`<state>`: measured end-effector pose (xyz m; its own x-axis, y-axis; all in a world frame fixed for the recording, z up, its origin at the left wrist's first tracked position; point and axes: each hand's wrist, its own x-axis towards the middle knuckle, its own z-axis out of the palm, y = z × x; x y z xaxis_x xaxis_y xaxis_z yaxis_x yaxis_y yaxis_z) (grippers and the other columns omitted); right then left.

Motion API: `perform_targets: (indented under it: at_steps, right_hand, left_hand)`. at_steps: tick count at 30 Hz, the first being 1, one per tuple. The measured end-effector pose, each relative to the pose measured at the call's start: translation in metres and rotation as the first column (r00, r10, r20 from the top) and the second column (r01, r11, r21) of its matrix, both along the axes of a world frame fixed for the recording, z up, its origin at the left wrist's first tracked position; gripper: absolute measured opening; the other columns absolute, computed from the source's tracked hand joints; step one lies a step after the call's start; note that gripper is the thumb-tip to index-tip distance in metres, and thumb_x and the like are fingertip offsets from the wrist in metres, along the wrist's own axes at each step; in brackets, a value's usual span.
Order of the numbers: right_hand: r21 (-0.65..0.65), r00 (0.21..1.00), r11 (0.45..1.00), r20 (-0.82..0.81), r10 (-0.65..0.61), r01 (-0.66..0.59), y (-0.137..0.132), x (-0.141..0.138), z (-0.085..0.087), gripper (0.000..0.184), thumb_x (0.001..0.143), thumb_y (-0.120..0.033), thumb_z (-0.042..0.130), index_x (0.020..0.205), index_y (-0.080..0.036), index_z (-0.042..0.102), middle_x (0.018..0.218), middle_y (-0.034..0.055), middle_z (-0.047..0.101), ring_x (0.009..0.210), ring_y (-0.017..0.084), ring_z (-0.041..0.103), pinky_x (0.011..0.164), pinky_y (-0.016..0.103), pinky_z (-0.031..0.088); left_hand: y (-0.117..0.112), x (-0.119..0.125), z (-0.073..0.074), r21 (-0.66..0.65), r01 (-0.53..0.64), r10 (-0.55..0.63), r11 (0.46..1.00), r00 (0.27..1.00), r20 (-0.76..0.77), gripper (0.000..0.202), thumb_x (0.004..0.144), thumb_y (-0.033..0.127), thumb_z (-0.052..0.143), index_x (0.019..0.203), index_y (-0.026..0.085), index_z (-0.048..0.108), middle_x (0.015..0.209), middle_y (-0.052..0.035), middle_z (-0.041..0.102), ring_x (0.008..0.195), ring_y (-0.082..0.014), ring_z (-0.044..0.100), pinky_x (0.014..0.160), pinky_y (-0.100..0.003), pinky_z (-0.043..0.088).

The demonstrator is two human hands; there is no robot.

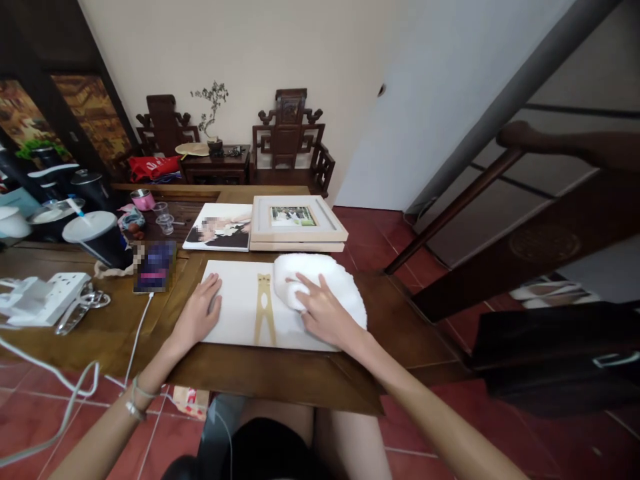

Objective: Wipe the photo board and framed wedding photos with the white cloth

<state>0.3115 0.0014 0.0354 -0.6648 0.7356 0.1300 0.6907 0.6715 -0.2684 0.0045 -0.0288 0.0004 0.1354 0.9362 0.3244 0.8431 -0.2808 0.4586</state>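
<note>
A flat white panel [235, 307] lies on the wooden table before me, with a tan, forked shape [264, 293] down its middle. My left hand [199, 310] rests on the panel's left edge, fingers stretched out and holding nothing. On the right part of the panel, my right hand [325, 312] presses a fluffy white cloth [345, 283], a bunched fold of it under the fingers. The cloth covers the panel's upper right and overhangs that side. Just behind are a photo panel [220, 227] and stacked pale frames [300, 220], the top one holding a small picture.
To the left are a phone [154, 267] on a white cable, a power strip [65, 297], a dark lidded cup [100, 237], a pink cup [143, 199] and small clear cups. A wooden chair [530, 233] stands at right; carved chairs and a potted plant [213, 113] are behind.
</note>
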Motion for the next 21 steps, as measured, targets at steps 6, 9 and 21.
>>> perform_targets:
  at_steps: [6,9,21]
  right_hand:
    - [-0.051,0.999,0.999,-0.04,-0.005,0.003,-0.057,0.004,0.001,0.034,0.054,-0.002,0.043,0.076,-0.022,0.058,0.15,0.0072,0.045,0.148,0.028,0.019,0.12,0.061,0.011]
    - [-0.087,0.997,0.996,-0.07,-0.028,0.022,-0.057,0.002,0.012,0.032,0.053,-0.002,0.042,0.072,-0.023,0.056,0.147,0.0065,0.05,0.147,0.027,0.024,0.12,0.06,0.012]
    - [-0.149,1.0,0.989,-0.028,-0.015,0.011,-0.038,-0.012,0.025,0.04,0.058,-0.001,0.044,0.087,-0.017,0.066,0.148,0.0138,0.048,0.146,0.033,0.023,0.115,0.067,0.012]
  left_hand:
    - [-0.004,0.002,0.003,-0.004,0.0,0.0,1.0,1.0,-0.016,0.047,0.097,0.03,0.036,0.14,0.017,0.049,0.15,-0.0146,0.045,0.144,-0.0269,0.035,0.119,-0.051,0.029]
    - [-0.004,0.001,0.005,-0.031,0.014,-0.014,0.999,1.0,-0.012,0.047,0.097,0.032,0.035,0.14,0.017,0.049,0.15,-0.015,0.045,0.143,-0.0282,0.035,0.118,-0.051,0.031]
    - [0.0,0.002,0.01,0.053,-0.034,0.032,0.998,0.998,0.046,0.045,0.095,0.035,0.04,0.13,0.015,0.059,0.141,-0.0155,0.055,0.136,-0.029,0.047,0.116,-0.051,0.036]
